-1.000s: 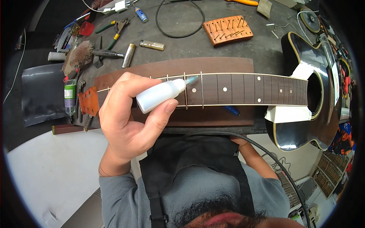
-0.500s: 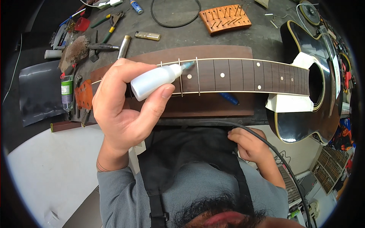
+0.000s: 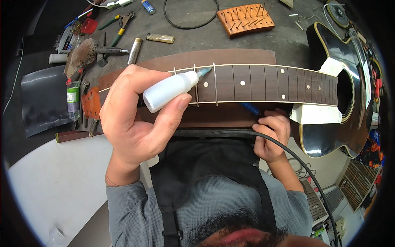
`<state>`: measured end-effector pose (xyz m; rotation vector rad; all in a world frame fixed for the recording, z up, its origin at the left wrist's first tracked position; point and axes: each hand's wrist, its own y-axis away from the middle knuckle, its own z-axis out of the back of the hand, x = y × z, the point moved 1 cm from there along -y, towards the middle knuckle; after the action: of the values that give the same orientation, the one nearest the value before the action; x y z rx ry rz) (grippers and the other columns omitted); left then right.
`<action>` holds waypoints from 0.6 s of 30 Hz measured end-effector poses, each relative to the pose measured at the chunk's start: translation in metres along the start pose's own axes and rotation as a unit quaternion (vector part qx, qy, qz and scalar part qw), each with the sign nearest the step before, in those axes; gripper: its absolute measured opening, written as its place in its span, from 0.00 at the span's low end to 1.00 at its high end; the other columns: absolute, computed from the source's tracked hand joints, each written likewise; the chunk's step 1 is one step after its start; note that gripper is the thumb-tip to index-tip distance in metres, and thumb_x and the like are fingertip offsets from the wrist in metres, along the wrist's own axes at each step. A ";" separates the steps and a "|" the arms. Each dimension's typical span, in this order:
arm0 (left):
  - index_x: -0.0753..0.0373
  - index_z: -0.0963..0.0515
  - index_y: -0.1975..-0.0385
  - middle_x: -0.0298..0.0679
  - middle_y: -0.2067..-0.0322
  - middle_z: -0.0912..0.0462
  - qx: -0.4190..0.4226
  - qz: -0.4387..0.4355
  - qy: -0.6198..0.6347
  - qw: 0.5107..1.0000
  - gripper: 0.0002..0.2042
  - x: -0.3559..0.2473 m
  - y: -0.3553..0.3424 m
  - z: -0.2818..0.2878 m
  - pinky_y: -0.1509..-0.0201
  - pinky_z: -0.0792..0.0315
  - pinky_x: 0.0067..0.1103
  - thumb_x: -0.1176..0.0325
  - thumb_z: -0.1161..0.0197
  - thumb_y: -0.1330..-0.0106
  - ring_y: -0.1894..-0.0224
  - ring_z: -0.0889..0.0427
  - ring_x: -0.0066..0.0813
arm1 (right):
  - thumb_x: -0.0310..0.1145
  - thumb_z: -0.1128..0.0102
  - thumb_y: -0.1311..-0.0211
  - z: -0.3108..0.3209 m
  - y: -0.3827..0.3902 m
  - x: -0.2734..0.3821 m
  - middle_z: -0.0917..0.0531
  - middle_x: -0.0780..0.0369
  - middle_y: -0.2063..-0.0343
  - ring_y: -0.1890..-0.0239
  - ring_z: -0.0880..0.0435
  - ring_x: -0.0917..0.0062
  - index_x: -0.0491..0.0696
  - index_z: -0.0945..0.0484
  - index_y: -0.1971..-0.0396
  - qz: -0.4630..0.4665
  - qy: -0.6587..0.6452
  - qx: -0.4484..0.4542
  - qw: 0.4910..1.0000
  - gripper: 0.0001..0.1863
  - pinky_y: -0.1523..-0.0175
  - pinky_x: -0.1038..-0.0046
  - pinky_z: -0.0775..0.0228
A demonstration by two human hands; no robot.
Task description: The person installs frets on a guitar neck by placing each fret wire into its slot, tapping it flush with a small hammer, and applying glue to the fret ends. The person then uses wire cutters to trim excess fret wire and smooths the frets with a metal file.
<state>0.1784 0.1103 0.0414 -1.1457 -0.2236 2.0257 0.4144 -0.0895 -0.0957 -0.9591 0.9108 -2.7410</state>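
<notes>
My left hand point(image 3: 138, 111) pinches a small white squeeze bottle point(image 3: 166, 92) between thumb and fingers. The bottle tilts up to the right, its bluish needle tip point(image 3: 204, 71) at the fretboard point(image 3: 224, 82), close beside a raised metal fret point(image 3: 215, 84). Two more frets stand to its left; bare slots run to the right. The neck belongs to a black acoustic guitar point(image 3: 325, 138) with white paper taped around the fretboard's end. My right hand point(image 3: 273, 136), fingers curled, is at the bench's front edge below the neck, near a blue tube point(image 3: 249, 108). Its grasp is hidden.
A wooden block point(image 3: 245, 20) holding short metal pieces, a lighter point(image 3: 160, 38), a hammer point(image 3: 111, 50), a brush point(image 3: 83, 55) and pliers point(image 3: 122, 29) lie beyond the neck. A black cable point(image 3: 294, 156) arcs in front of my right forearm. A brown board point(image 3: 230, 119) lies under the neck.
My right hand has risen from the apron to the bench edge under the neck, near the blue tube. The left hand and bottle have barely moved.
</notes>
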 end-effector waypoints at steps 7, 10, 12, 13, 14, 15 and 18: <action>0.69 0.17 0.56 0.43 0.67 0.11 0.008 -0.020 -0.006 1.000 0.17 -0.001 -0.001 0.000 0.64 0.24 0.24 0.79 0.18 0.43 0.68 0.15 0.32 | 0.16 0.37 0.40 -0.005 -0.004 0.002 0.15 0.52 0.52 0.46 0.11 0.52 0.46 0.16 0.50 -0.059 -0.018 -0.039 0.997 0.19 0.39 0.57 0.18; 0.69 0.17 0.57 0.43 0.66 0.11 0.019 -0.025 -0.012 0.999 0.16 -0.002 -0.003 0.002 0.63 0.23 0.24 0.79 0.18 0.43 0.68 0.15 0.32 | 0.17 0.39 0.35 -0.005 -0.004 0.005 0.14 0.49 0.49 0.45 0.11 0.51 0.45 0.17 0.49 -0.086 -0.028 -0.041 0.995 0.16 0.38 0.57 0.18; 0.69 0.17 0.57 0.44 0.66 0.11 0.023 -0.020 -0.014 0.999 0.16 -0.004 -0.002 0.002 0.63 0.23 0.24 0.79 0.18 0.43 0.68 0.15 0.33 | 0.17 0.39 0.34 -0.003 -0.005 0.005 0.14 0.47 0.48 0.45 0.11 0.51 0.44 0.18 0.48 -0.091 -0.026 -0.032 0.995 0.16 0.38 0.57 0.18; 0.69 0.17 0.57 0.44 0.66 0.11 0.022 -0.023 -0.015 0.999 0.16 -0.004 -0.002 0.002 0.63 0.23 0.24 0.79 0.18 0.43 0.68 0.15 0.33 | 0.18 0.39 0.34 -0.003 -0.006 0.005 0.14 0.47 0.47 0.45 0.11 0.51 0.43 0.18 0.48 -0.089 -0.026 -0.033 0.995 0.16 0.38 0.57 0.17; 0.69 0.17 0.57 0.44 0.66 0.11 0.022 -0.025 -0.016 0.999 0.16 -0.004 -0.002 0.002 0.63 0.23 0.24 0.79 0.18 0.43 0.68 0.15 0.33 | 0.18 0.39 0.34 -0.003 -0.007 0.005 0.13 0.47 0.47 0.45 0.10 0.51 0.43 0.18 0.48 -0.088 -0.027 -0.034 0.995 0.16 0.38 0.58 0.17; 0.69 0.17 0.57 0.44 0.66 0.11 0.021 -0.028 -0.017 0.999 0.16 -0.004 -0.002 0.001 0.63 0.23 0.24 0.79 0.18 0.43 0.67 0.15 0.33 | 0.18 0.39 0.34 -0.003 -0.007 0.005 0.13 0.46 0.46 0.45 0.10 0.51 0.43 0.18 0.48 -0.086 -0.028 -0.034 0.995 0.16 0.39 0.58 0.17; 0.69 0.17 0.57 0.44 0.66 0.11 0.010 -0.033 -0.015 0.999 0.16 -0.003 0.000 0.000 0.63 0.23 0.24 0.79 0.18 0.43 0.68 0.15 0.33 | 0.18 0.39 0.34 -0.004 -0.008 0.005 0.13 0.47 0.47 0.45 0.10 0.51 0.43 0.18 0.48 -0.092 -0.036 -0.033 0.995 0.15 0.38 0.58 0.17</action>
<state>0.1797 0.1083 0.0434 -1.0815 -0.2526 1.9843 0.4086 -0.0828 -0.0908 -1.2026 0.9506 -2.8194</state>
